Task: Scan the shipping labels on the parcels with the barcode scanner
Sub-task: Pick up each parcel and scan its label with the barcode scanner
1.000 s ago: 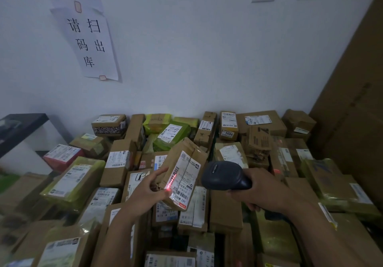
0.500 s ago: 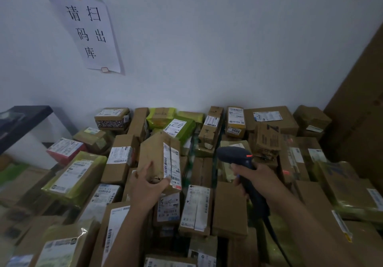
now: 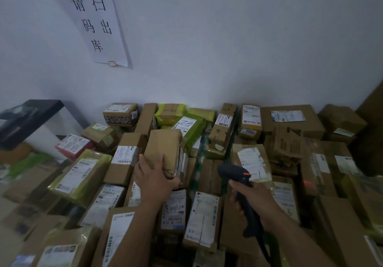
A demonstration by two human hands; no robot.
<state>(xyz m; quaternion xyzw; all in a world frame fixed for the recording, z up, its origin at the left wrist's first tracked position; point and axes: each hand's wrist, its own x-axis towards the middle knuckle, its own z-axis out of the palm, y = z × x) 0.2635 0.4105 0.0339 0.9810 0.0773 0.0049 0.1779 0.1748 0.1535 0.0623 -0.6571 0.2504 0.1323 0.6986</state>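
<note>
- Forearms enter from the bottom edge, and both hands sit over a dense pile of parcels (image 3: 202, 217) that runs back to the white wall (image 3: 228, 49).
- Right hand (image 3: 251, 199) is closed around the grip of the dark barcode scanner (image 3: 235, 172); its head points up and left, a small red light shows on top, and its cable trails down toward the bottom edge.
- Left hand (image 3: 154, 178) is wrapped over the near end of a brown paper-wrapped parcel (image 3: 163, 149), fingers curled on its top face and thumb on the right side, so the parcel stands tilted above its neighbours.
- That parcel's shipping label (image 3: 183, 160) lies on its right-hand side, seen only edge-on, so the barcode cannot be read from here.
- No scan line shows on any label now, so I judge the step in hand to be setting this parcel down or picking the next target.
- To do it well, keep the label face square to the scanner head, flatten any wrinkle in the paper, and hold both still until the read registers.
- Nearby flat labels, such as the white one on the box (image 3: 251, 163) just behind the scanner, look easy to reach without lifting anything.
- Farther back, green wrapped packets (image 3: 191, 127) and taped boxes lean against the wall; glossy film there may throw glare, so angle the beam slightly.
- A paper notice (image 3: 96, 22) with handwritten characters hangs on the wall above the pile.
</note>
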